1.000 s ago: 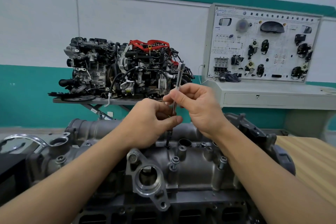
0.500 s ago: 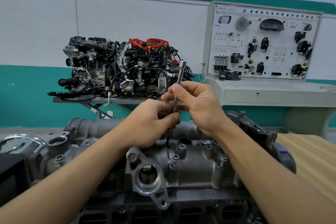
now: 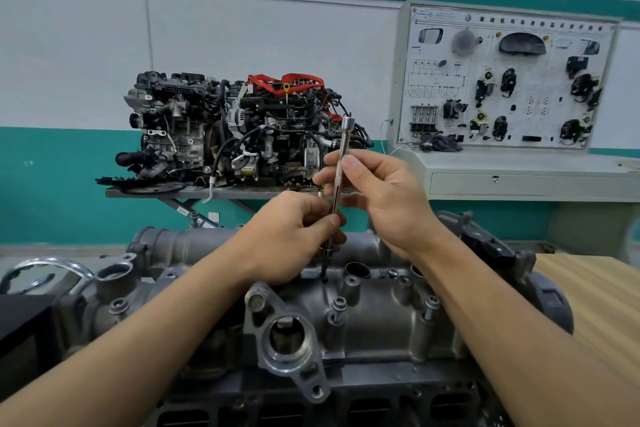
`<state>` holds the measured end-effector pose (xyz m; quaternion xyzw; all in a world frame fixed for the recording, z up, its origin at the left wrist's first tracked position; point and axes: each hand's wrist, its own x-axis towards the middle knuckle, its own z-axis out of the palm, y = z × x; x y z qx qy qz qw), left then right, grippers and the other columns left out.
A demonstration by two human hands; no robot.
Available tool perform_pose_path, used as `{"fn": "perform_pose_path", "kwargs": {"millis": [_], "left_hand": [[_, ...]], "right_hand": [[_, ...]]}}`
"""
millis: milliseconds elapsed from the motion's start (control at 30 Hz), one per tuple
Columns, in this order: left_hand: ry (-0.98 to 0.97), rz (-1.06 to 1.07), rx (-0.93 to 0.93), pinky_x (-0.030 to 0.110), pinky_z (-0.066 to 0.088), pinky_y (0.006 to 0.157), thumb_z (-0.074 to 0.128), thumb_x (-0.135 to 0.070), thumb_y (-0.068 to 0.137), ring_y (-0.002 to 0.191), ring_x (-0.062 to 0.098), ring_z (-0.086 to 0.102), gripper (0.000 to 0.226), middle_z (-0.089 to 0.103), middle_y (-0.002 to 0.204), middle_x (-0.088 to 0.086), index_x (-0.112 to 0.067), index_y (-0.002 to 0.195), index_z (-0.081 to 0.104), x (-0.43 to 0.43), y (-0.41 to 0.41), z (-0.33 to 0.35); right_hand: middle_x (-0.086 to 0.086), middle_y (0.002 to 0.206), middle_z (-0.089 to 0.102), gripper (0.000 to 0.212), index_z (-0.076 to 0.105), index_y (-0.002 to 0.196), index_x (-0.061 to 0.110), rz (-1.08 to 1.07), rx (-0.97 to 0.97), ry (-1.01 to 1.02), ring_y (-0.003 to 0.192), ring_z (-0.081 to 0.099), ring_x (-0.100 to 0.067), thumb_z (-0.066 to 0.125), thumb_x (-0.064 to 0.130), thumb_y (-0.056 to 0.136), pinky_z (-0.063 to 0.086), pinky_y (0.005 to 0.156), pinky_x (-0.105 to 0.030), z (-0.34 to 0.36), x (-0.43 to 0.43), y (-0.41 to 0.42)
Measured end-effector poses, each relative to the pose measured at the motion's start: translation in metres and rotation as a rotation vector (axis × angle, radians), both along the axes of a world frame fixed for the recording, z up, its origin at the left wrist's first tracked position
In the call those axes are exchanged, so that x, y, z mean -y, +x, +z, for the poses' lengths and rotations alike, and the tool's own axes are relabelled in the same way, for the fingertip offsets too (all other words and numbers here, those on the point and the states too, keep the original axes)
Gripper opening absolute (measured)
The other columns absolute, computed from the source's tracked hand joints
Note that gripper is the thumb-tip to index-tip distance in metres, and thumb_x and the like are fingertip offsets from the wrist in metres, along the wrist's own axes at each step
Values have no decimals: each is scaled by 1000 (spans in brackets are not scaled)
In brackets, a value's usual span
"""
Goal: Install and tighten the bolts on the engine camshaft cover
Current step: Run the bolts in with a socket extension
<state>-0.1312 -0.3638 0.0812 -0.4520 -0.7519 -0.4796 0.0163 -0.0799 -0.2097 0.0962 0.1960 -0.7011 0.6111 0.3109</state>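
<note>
The grey camshaft cover (image 3: 377, 319) lies across the engine in front of me. A long silver extension bar (image 3: 341, 163) stands nearly upright, its dark tip (image 3: 325, 270) set down on a bolt hole at the cover's top. My right hand (image 3: 384, 198) pinches the bar's knurled middle between thumb and fingers. My left hand (image 3: 298, 239) grips the bar lower down, hiding that part. Bolts stand raised in the cover, one (image 3: 339, 305) near the middle and one (image 3: 431, 305) to the right.
A round flanged port (image 3: 289, 340) juts from the cover's near side. A wooden bench top (image 3: 595, 305) lies at right. Behind stand a complete engine (image 3: 242, 128) on a stand and a training panel (image 3: 505, 80) on a grey cabinet. A chrome ring (image 3: 45, 267) shows at left.
Both hands and the bar have stayed over the same hole. My right fingers have shifted slightly on the bar, and the bar stands a little more upright.
</note>
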Motion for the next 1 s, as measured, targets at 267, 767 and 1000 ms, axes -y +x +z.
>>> {"fn": "perform_pose_path", "kwargs": {"millis": [267, 767, 1000], "left_hand": [[62, 92, -64, 47, 59, 67, 78, -24, 87, 60, 17, 68, 20, 75, 66, 5, -10, 72, 76, 1, -1, 2], [0, 25, -56, 44, 60, 81, 64, -15, 97, 79, 17, 76, 18, 79, 83, 5, -4, 91, 76, -1, -5, -1], [18, 76, -115, 51, 58, 70, 76, -34, 87, 62, 18, 63, 25, 73, 73, 17, -13, 75, 77, 2, -7, -2]], "right_hand": [[-6, 71, 76, 15, 72, 75, 14, -127, -174, -99, 66, 73, -15, 81, 22, 66, 57, 64, -23, 2, 4, -5], [0, 75, 74, 20, 71, 88, 12, -82, -108, 135, 73, 70, -13, 55, 7, 99, 55, 68, -21, 0, 1, -5], [-11, 67, 72, 25, 74, 73, 2, -293, -231, 197, 62, 64, -42, 65, 12, 95, 54, 61, -55, -1, 9, -3]]}}
